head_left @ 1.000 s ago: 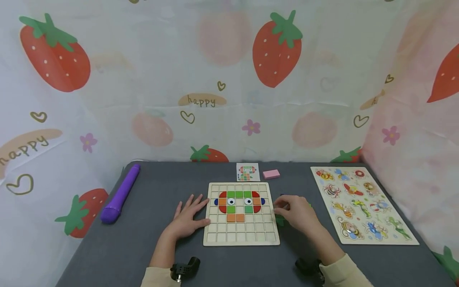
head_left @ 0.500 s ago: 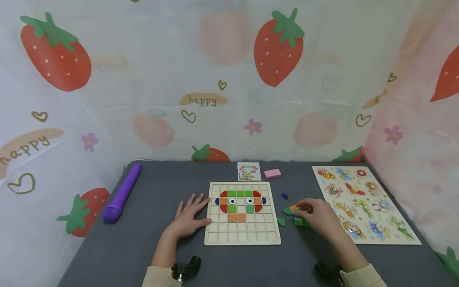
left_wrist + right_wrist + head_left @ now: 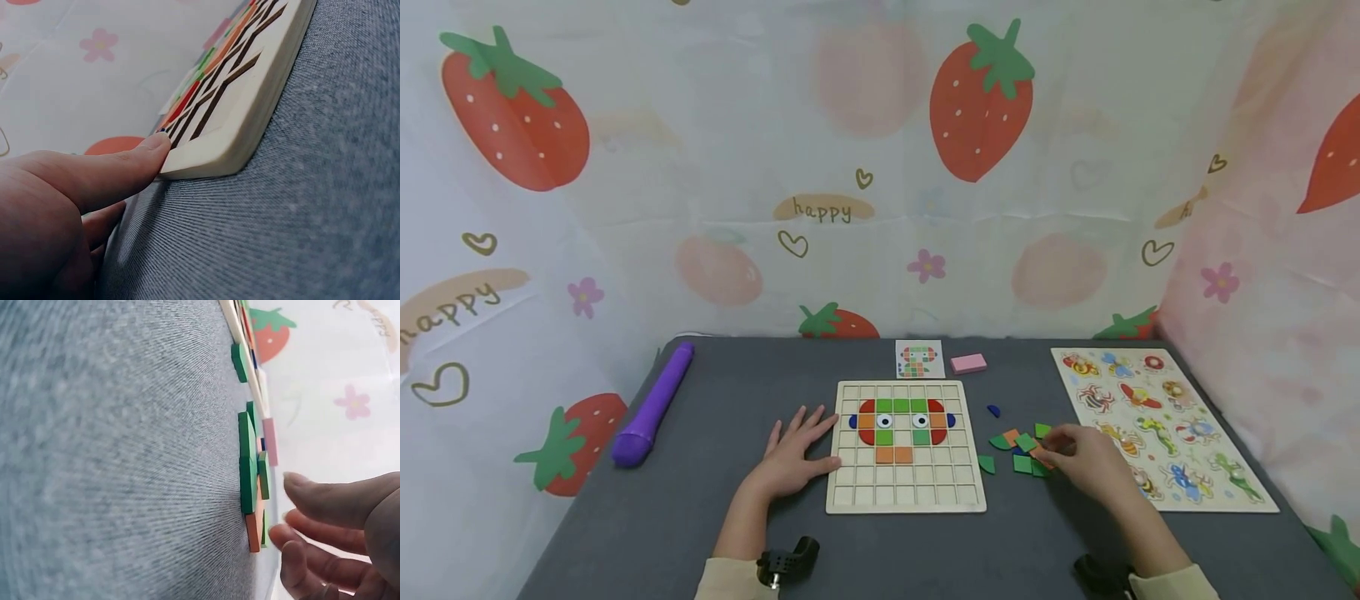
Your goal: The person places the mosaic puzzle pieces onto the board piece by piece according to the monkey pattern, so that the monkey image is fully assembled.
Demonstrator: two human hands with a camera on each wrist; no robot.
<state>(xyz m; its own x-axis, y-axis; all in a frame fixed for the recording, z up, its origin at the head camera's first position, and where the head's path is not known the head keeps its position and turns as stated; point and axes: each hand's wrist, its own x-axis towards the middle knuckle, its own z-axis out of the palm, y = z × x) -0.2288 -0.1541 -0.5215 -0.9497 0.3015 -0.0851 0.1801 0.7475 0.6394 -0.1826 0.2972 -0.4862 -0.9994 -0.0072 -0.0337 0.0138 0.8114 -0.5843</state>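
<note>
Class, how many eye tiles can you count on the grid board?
2. The left eye tile and the right eye tile sit in one row of the grid board, either side of a bare cell. No others seem hidden there.

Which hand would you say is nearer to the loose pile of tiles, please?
Right. The right hand hovers beside the pile of tiles; the left hand is across the grid board, touching its left edge.
</note>
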